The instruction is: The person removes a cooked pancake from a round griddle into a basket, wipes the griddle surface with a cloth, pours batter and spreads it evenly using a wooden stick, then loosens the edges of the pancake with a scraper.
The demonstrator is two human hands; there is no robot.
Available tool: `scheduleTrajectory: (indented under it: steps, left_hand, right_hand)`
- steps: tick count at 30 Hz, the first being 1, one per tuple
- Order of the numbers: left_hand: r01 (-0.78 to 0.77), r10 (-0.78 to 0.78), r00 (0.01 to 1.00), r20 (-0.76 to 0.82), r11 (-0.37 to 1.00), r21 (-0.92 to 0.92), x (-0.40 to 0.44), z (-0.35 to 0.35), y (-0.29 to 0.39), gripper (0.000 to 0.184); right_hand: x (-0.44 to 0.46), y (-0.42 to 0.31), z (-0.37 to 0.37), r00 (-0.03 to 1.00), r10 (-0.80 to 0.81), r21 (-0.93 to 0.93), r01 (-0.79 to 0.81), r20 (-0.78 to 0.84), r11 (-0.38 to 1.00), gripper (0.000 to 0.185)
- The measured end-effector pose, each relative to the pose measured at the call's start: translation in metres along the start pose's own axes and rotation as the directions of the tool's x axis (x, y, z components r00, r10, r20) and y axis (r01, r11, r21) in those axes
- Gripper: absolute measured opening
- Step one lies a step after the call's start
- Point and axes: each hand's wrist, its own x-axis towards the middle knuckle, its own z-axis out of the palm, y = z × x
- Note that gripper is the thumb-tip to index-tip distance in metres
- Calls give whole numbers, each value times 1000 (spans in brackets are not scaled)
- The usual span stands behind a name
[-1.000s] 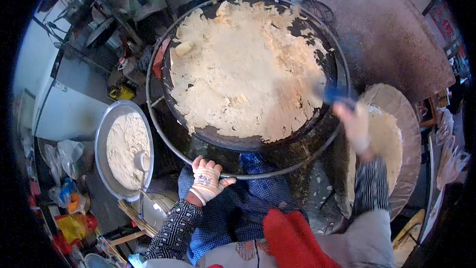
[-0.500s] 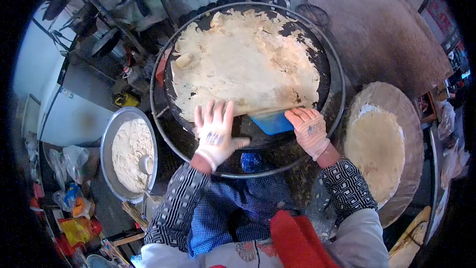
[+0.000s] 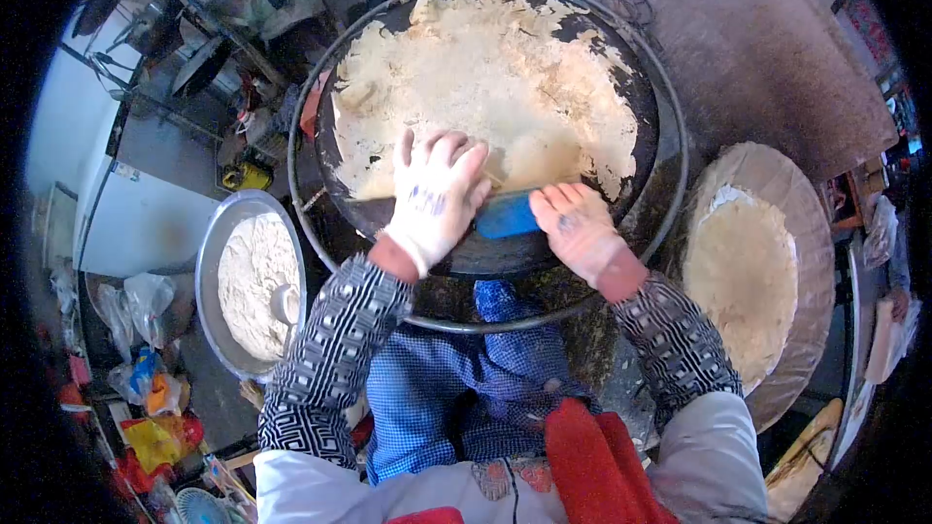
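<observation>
A large thin pancake (image 3: 456, 78) with ragged edges covers most of a round dark griddle (image 3: 485, 257). My left hand (image 3: 427, 199), in a pale glove, lies over its near edge with bent fingers apart, resting on the sheet. In my right hand (image 3: 580, 228), also gloved, is a blue scraper (image 3: 507, 217). The scraper's edge meets the near side of the pancake, where the sheet looks lifted or folded. My left thumb is close to the scraper's left end.
A metal ring (image 3: 670, 136) surrounds the griddle. At left stands a metal basin (image 3: 206, 277) of pale dough or batter with a ladle (image 3: 284, 303) in it. To the right, finished pancakes (image 3: 743, 281) lie on a round cloth-covered tray (image 3: 811, 330). Plastic bags (image 3: 150, 306) sit far left.
Both hands have moved forward with the scraper, further over the griddle. My left fingers have gone from stretched out to bent on the pancake. The view has shifted slightly.
</observation>
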Motion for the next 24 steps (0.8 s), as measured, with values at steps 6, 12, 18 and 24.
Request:
scheduleTrajectory:
  steps: [6, 12, 18, 24]
  left_hand:
    - [-58, 116, 953, 279, 976, -208, -152, -37, -32, 33]
    - [-91, 18, 805, 593, 992, 93, -211, -4, -38, 27]
    - [149, -149, 845, 514, 988, 42, -212, 4, -3, 47]
    - [65, 19, 975, 220, 928, -367, -236, 15, 52, 48]
  right_hand:
    - [39, -10, 25, 983, -166, -98, 158, -81, 983, 30]
    - [87, -32, 43, 984, -137, -155, 118, -114, 981, 31]
    - [89, -48, 42, 991, -131, -142, 125, -32, 982, 35]
    - [100, -78, 68, 991, -69, -363, 21, -118, 932, 41]
